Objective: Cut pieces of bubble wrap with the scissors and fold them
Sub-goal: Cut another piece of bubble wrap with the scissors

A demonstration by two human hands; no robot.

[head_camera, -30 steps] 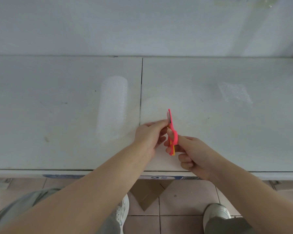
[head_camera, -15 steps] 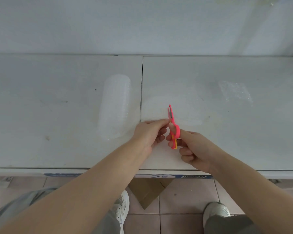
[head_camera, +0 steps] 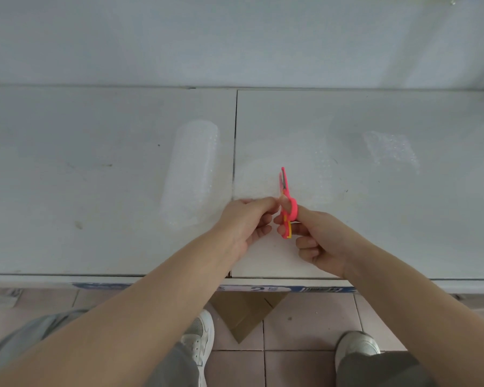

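My right hand [head_camera: 319,238] curls round the pink scissors [head_camera: 287,208], thumb through a loop, blades nearly closed and pointing away from me. Just left of them my left hand [head_camera: 243,222] pinches the near edge of the bubble wrap sheet [head_camera: 263,180], probably to tauten it for cutting. Farther left lies the roll [head_camera: 192,171]; far right, a cut piece [head_camera: 389,149].

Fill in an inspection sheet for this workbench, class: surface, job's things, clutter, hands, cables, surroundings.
Surface: white table, two panels with a seam, a few dark marks.
Job's things: bubble wrap roll left of the seam; unrolled sheet right of it; pink scissors at the sheet's near edge; cut piece far right.
Clutter: nothing seen.
Hands: left hand pinches the sheet; right hand holds the scissors.
Cables: nothing seen.
Surroundings: pale wall behind; tiled floor, cardboard under the table.
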